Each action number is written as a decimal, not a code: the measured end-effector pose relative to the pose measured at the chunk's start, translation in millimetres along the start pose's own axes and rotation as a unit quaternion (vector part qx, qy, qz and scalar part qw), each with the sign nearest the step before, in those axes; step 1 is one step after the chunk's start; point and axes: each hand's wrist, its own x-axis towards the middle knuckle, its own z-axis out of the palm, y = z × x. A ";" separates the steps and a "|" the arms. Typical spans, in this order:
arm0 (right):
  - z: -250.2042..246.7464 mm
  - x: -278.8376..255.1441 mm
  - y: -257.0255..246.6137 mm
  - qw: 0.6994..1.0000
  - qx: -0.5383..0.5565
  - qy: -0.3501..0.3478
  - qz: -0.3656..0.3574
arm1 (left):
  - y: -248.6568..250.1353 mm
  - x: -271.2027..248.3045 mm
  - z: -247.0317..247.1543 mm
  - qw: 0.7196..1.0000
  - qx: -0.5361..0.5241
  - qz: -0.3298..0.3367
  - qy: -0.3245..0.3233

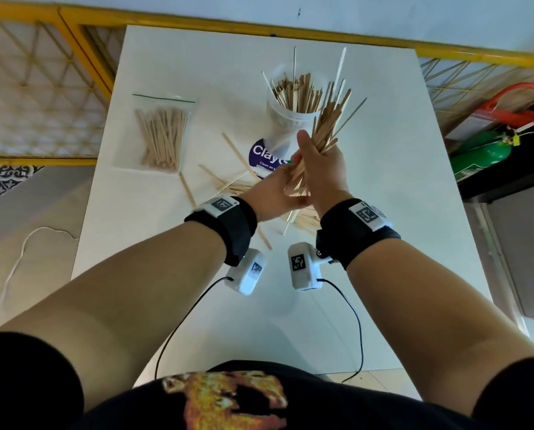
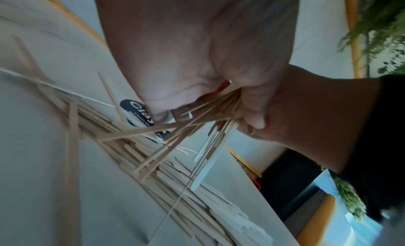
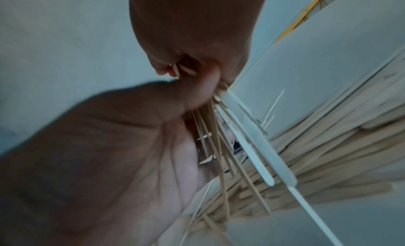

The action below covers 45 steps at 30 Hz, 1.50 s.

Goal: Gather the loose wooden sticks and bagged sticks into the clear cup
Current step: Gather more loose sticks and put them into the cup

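My right hand point(image 1: 318, 156) grips a thick bundle of wooden sticks point(image 1: 329, 119) held upright-tilted just right of the clear cup point(image 1: 276, 119), which stands packed with sticks. Below it, my left hand point(image 1: 282, 178) wraps the bundle's lower part; in the left wrist view the bundle point(image 2: 197, 128) fans out beneath both fists, and in the right wrist view it point(image 3: 241, 145) passes between thumb and palm. More loose sticks point(image 1: 228, 184) lie scattered under my hands. A clear zip bag of sticks point(image 1: 161, 135) lies flat at the left of the white table point(image 1: 383, 197).
A round blue sticker point(image 1: 261, 153) lies on the table by the cup's base. A yellow railing point(image 1: 82, 57) runs behind and left of the table. A green cylinder point(image 1: 480, 150) lies off the right edge. Wrist-camera cables point(image 1: 182, 318) hang near me.
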 end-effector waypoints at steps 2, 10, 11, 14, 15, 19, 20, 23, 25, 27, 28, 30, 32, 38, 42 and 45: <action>1.7 -0.4 -1.8 0.999 0.044 -0.025 -0.003 | 3.7 1.2 -5.4 0.996 0.086 0.002 0.017; -0.5 -3.7 -8.5 0.983 0.141 -0.111 -0.048 | 13.5 -1.0 -0.4 0.998 0.043 0.019 0.046; -1.1 -1.0 -9.9 0.984 0.138 -0.098 -0.051 | 14.3 -2.1 -1.9 0.999 0.030 0.004 0.042; -7.1 11.0 -27.5 0.982 0.160 -0.055 -0.083 | 9.4 -4.7 -11.2 0.989 -0.105 -0.062 0.078; -9.9 13.7 -37.9 0.978 0.177 -0.046 -0.099 | 4.1 -2.6 -16.4 0.973 -0.182 -0.078 0.116; -12.1 12.2 -79.0 0.951 0.251 -0.063 -0.166 | -1.1 5.8 -30.4 0.858 -0.431 -0.179 0.214; -8.5 8.7 -82.9 0.948 0.257 -0.078 -0.168 | 3.3 6.2 -31.3 0.838 -0.467 -0.190 0.207; 4.7 -0.1 -73.8 0.959 0.219 -0.117 -0.136 | 18.2 7.9 -31.7 0.805 -0.529 -0.198 0.185; 11.5 -5.3 -57.2 0.972 0.173 -0.127 -0.100 | 23.7 8.3 -30.4 0.801 -0.534 -0.207 0.174; 17.0 -9.8 -44.4 0.981 0.131 -0.119 -0.076 | 25.0 7.9 -29.6 0.807 -0.528 -0.206 0.165; 19.2 -10.8 -40.8 0.985 0.115 -0.110 -0.072 | 25.2 6.1 -29.2 0.811 -0.526 -0.205 0.157; 20.9 -11.2 -38.1 0.986 0.109 -0.101 -0.071 | 21.7 3.9 -28.5 0.811 -0.520 -0.225 0.147; 20.0 -12.2 -40.3 0.983 0.122 -0.113 -0.082 | 18.7 3.6 -28.3 0.806 -0.522 -0.233 0.153; 14.9 -11.9 -39.2 0.978 0.149 -0.130 -0.072 | 26.8 6.2 -25.8 0.815 -0.504 -0.234 0.165; 14.1 -6.4 -38.5 0.983 0.117 -0.123 -0.073 | 29.1 8.9 -25.9 0.813 -0.507 -0.233 0.166; 15.9 -9.4 -33.3 0.991 0.021 -0.121 -0.062 | 31.3 11.8 -26.2 0.806 -0.514 -0.241 0.169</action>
